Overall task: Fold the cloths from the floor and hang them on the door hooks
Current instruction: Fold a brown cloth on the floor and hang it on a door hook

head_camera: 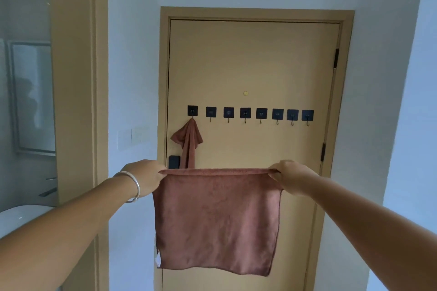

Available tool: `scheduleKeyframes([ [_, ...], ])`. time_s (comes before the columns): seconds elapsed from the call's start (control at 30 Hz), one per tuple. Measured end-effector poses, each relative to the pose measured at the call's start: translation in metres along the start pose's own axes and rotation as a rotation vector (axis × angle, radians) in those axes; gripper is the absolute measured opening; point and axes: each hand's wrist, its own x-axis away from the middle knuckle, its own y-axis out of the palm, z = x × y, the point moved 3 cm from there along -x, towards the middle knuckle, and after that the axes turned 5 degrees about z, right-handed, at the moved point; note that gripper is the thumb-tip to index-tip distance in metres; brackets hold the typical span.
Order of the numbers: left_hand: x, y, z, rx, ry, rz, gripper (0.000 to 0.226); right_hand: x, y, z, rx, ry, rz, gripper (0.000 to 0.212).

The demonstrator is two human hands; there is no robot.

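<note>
White walls [137, 66] are flanking a closed tan wooden door [255, 66], on which a horizontal row of eight black square adhesive hooks [250, 113] is being displayed at mid height. A reddish-brown cloth [188, 142] is being carried by the leftmost hook, hanging bunched just above a black door handle [174, 162]. A second reddish-brown rectangular microfibre cloth [217, 220] is being held up flat in front of the door, below the hook row. Its top left corner is being pinched by the left hand [144, 177], on whose wrist a silver bangle [132, 186] is being worn. Its top right corner is being pinched by the right hand [290, 176]. The top edge is being stretched taut between both hands, and a white label [158, 260] is showing at the lower left corner.
</note>
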Motion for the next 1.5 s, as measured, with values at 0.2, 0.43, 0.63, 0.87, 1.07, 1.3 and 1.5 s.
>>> scheduleKeyframes([
  [0.2, -0.071, 0.033, -0.018, -0.047, -0.053, -0.036, 0.036, -0.097, 0.04, 0.008, -0.01, -0.034, -0.032, 0.025],
  [0.43, -0.186, 0.039, -0.028, -0.094, -0.126, 0.014, 0.032, -0.226, 0.053, 0.032, -0.04, -0.059, 0.019, 0.033],
  [0.63, -0.247, 0.076, -0.047, -0.101, -0.176, 0.013, 0.032, -0.306, 0.084, 0.04, -0.085, -0.118, 0.027, 0.03],
  [0.87, -0.323, 0.113, -0.072, -0.074, -0.165, 0.036, 0.029, -0.377, 0.118, 0.04, -0.02, -0.094, 0.069, 0.029],
  [1.07, -0.409, 0.132, -0.094, 0.19, -0.08, 0.109, 0.027, -0.432, 0.121, 0.034, -0.007, -0.036, 0.311, 0.029],
  [1.3, -0.495, 0.139, -0.113, 0.532, 0.103, 0.449, 0.037, -0.496, 0.114, 0.013, 0.023, -0.061, 0.512, 0.03],
  [1.5, -0.534, 0.158, -0.115, 0.27, 0.386, 0.47, 0.043, -0.531, 0.124, 0.0, 0.296, -0.257, 0.457, 0.033],
])
